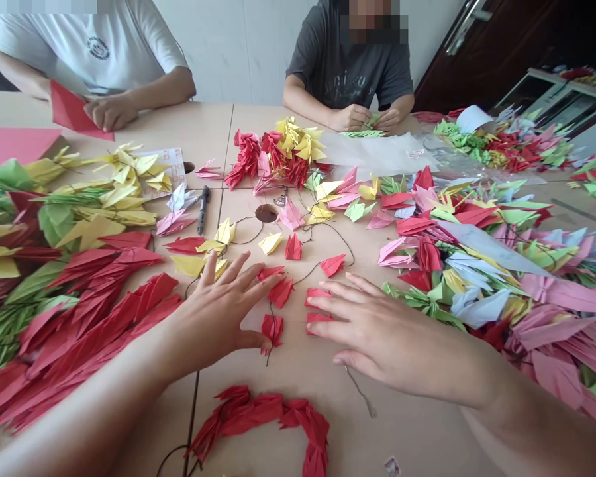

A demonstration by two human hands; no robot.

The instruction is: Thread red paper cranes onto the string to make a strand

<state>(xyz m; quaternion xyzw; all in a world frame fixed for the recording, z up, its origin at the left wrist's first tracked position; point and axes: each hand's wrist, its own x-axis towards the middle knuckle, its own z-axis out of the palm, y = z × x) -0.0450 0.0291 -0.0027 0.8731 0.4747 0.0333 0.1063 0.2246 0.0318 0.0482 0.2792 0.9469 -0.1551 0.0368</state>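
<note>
My left hand [223, 308] is spread open above the table, its thumb beside a small red folded-paper piece [272, 328] with dark cord on it. More red folded pieces [281, 291] lie by its fingertips. Opposite, my right hand [377, 328] stretches its fingers over two red folded pieces [318, 299], partly covering them. Below its thumb lies a thin wire with a looped end [365, 397]. Nearer to me, a curved string of red folded paper [263, 411] rests on the table.
Red, green and yellow paper strings [104, 298] are heaped at left; a mixed-colour heap [477, 265] covers the right. A black pen [203, 209] lies near a table hole [267, 212]. Across the table, one person holds red paper [74, 112]; another handles a green piece [371, 121].
</note>
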